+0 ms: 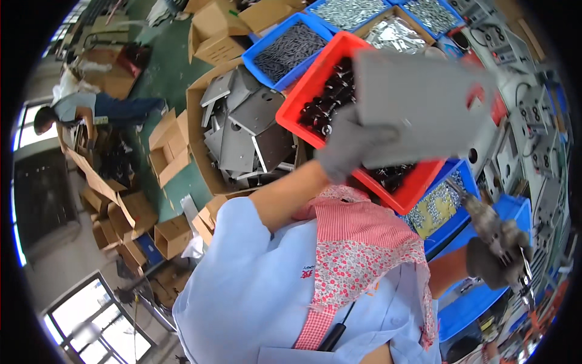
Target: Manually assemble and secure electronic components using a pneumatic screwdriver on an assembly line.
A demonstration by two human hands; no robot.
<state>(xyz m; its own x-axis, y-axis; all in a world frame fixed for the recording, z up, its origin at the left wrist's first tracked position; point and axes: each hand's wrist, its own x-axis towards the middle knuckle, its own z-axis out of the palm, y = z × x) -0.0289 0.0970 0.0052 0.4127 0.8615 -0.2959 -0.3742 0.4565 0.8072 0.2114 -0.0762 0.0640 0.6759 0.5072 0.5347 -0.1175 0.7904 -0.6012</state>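
Observation:
My left hand (348, 145), in a grey glove, grips a flat grey metal plate (418, 106) and holds it in the air over a red bin (303, 91) of dark parts. The plate looks motion-blurred. My right hand (497, 258), also gloved in grey, is closed around a tool (485, 215) with a grimy handle, low at the right above a blue bin (467, 303). A light blue shirt and a red-and-floral apron fill the lower middle.
A cardboard box (197, 121) of grey metal plates sits left of the red bin. Blue bins of screws (285, 51) line the back, and one with small silvery parts (433, 209) is under the red bin. Grey panels (533, 115) lie at right. Another person (79, 109) works among cardboard boxes at far left.

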